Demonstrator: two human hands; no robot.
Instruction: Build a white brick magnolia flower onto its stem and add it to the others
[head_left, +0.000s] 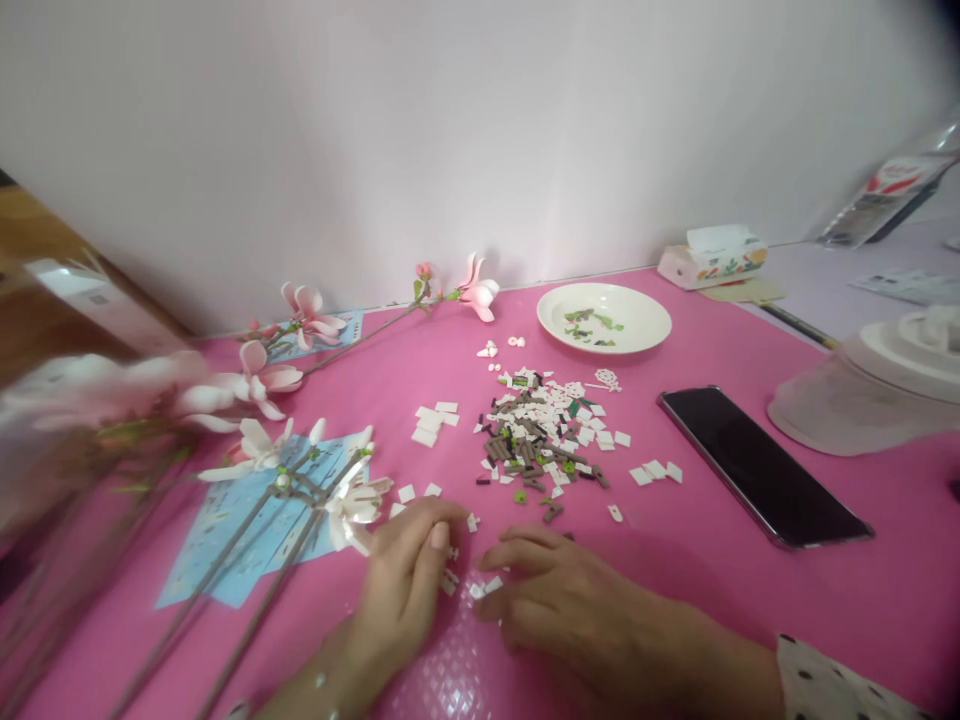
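1. Along the near edge of the pink table mat (780, 610), your left hand (401, 590) is curled with its fingertips down beside a few small white bricks (450, 580); you cannot tell from this view whether it pinches anything.
2. Just right of it, your right hand (570, 610) lies open and loosely curved, its fingers (510, 555) near two white bricks (484, 588).
3. Toward the mat's middle sits a heap of white, brown and green bricks (536, 440), with a white plate (604, 318) of green pieces beyond it.
4. On the right lie a black phone (765, 467) and a tissue pack (712, 258).
5. On the left, magnolia stems (259, 380) cross a blue sheet (255, 520), and a blurred bloom (97, 400) is cut off by the frame.
6. Behind everything rises a white wall (450, 130).
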